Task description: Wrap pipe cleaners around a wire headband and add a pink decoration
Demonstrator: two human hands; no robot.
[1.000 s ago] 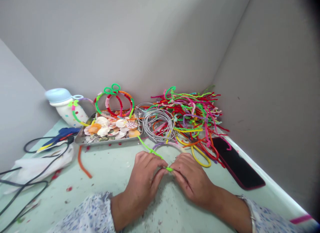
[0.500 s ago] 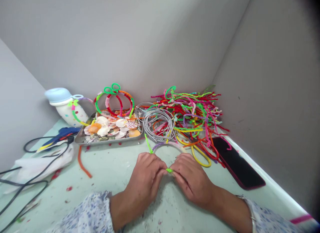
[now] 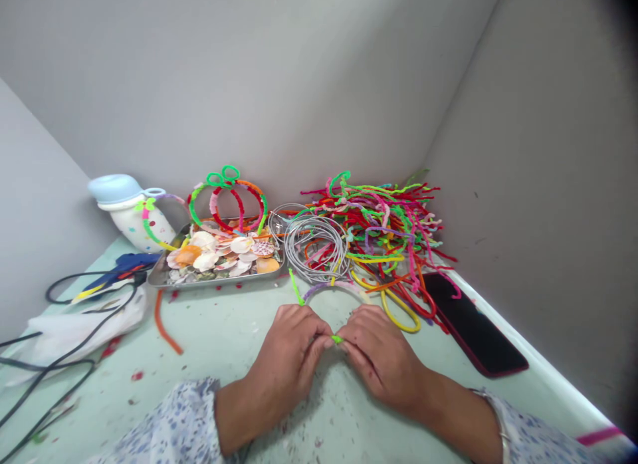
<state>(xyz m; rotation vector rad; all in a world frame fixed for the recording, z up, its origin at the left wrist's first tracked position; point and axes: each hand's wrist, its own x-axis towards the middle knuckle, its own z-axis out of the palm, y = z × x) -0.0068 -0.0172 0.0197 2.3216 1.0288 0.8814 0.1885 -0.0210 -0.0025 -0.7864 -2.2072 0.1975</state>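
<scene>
Low over the front of the table, my left hand [image 3: 294, 351] and my right hand [image 3: 381, 354] almost meet, each pinching one side of a bright green pipe cleaner [image 3: 337, 339]. Only a short twisted bit of it shows between the fingertips; the rest is hidden by the hands. Just beyond the knuckles arches a purple and pale pipe-cleaner hoop [image 3: 331, 288], running down behind both hands. A green end sticks up from its left side. Whether the pinched green piece is joined to the hoop cannot be made out.
Behind my hands are a metal tray [image 3: 219, 284] of seashells, a coil of grey wire [image 3: 316, 248] and a tangled heap of pipe cleaners [image 3: 383, 218]. A phone [image 3: 476, 328] lies right. On the left are a white bottle [image 3: 137, 218], black cables [image 3: 64, 377] and an orange pipe cleaner [image 3: 165, 324].
Both hands keep their pinch on the green pipe cleaner. My left hand and wrist have shifted very slightly; everything else stays where it was.
</scene>
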